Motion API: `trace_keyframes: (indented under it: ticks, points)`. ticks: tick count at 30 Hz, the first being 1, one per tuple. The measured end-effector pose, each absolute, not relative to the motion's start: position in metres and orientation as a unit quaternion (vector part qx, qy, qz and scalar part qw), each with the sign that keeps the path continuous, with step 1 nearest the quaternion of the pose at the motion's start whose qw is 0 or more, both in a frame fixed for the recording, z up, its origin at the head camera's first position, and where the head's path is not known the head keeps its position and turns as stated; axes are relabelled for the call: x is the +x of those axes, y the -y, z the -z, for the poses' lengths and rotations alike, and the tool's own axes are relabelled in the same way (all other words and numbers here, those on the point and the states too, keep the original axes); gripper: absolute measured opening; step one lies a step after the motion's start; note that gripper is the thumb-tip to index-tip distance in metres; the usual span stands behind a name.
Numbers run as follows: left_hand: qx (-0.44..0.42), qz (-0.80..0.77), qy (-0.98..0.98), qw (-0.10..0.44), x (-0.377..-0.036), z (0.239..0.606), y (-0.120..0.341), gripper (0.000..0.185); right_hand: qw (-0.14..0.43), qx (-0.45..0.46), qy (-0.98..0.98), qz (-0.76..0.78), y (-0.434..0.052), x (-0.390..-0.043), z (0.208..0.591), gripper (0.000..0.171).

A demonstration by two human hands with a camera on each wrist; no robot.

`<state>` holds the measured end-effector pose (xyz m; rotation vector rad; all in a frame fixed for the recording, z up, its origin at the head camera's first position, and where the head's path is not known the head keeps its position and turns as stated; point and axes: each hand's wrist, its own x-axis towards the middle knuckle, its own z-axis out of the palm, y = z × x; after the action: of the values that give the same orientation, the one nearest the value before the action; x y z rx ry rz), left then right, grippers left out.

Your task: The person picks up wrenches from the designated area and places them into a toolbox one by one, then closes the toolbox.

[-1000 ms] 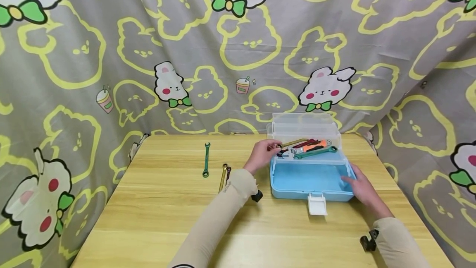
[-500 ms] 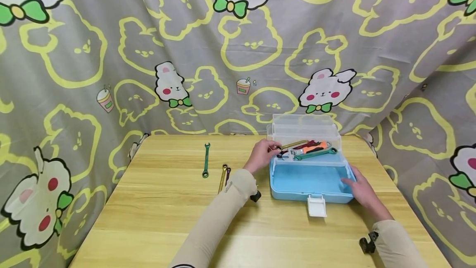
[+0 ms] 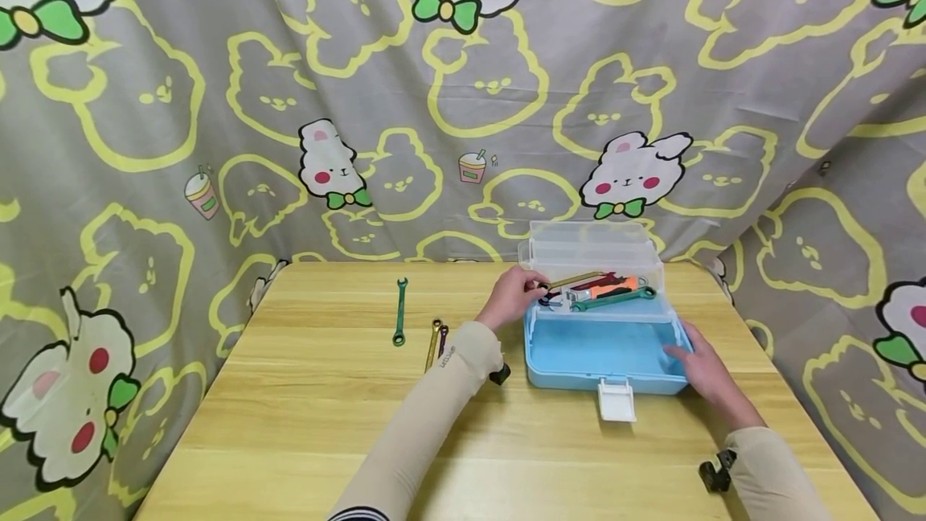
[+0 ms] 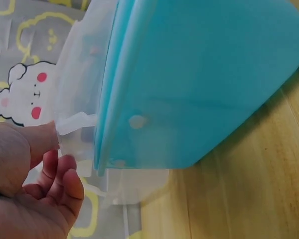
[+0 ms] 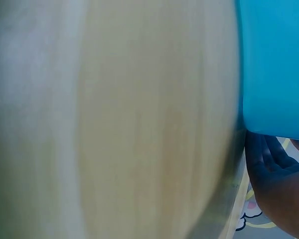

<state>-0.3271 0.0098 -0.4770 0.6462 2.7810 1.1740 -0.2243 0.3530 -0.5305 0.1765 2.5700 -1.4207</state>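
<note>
A light blue toolbox (image 3: 608,380) stands at the right of the table, its lid raised and a clear tray (image 3: 637,315) lifted above its base. My left hand (image 3: 506,296) pinches the tray's left end between thumb and fingers, seen close in the left wrist view. Beside those fingertips lies the end of a gold wrench (image 3: 575,279). The tray also holds a green wrench (image 3: 615,299), an orange-handled tool (image 3: 611,286) and dark red tools. My right hand (image 3: 705,364) grips the box's right wall, thumb inside; in the right wrist view its fingers are partly hidden behind the blue wall.
Left of the box, a green wrench (image 3: 401,312) lies on the wooden table (image 3: 304,392). Nearer the left sleeve are a gold wrench (image 3: 434,342) and a purple wrench (image 3: 444,336), partly covered by the arm. A white latch (image 3: 616,402) hangs at the box's front. A patterned curtain (image 3: 405,87) closes off the back.
My left hand has risen very slightly at the tray's end. The right hand, the box and the wrenches on the table stay where they were.
</note>
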Motion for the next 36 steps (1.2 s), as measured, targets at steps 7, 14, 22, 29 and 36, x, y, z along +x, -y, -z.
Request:
trace_keyframes:
  ticks: [7, 14, 22, 29, 36]
  points:
    - [0.19, -0.374, -0.908, 0.028, -0.325, 0.475, -0.014, 0.028, 0.098, 0.058, -0.871, 0.478, -0.354, -0.226, 0.53, 0.074]
    - [0.16, -0.402, -0.901, 0.013, -0.324, 0.475, -0.015, 0.019, 0.1, 0.059, -0.869, 0.482, -0.354, -0.225, 0.532, 0.073]
    - [0.147, -0.42, -0.896, 0.005, -0.32, 0.482, -0.014, 0.014, 0.098, 0.06, -0.868, 0.483, -0.353, -0.223, 0.535, 0.074]
    - [0.175, -0.45, -0.876, 0.003, -0.317, 0.485, -0.007, 0.017, 0.092, 0.057, -0.871, 0.48, -0.353, -0.224, 0.534, 0.075]
    - [0.193, -0.484, -0.853, 0.021, -0.313, 0.48, 0.014, 0.023, 0.097, 0.058, -0.87, 0.479, -0.353, -0.227, 0.531, 0.075]
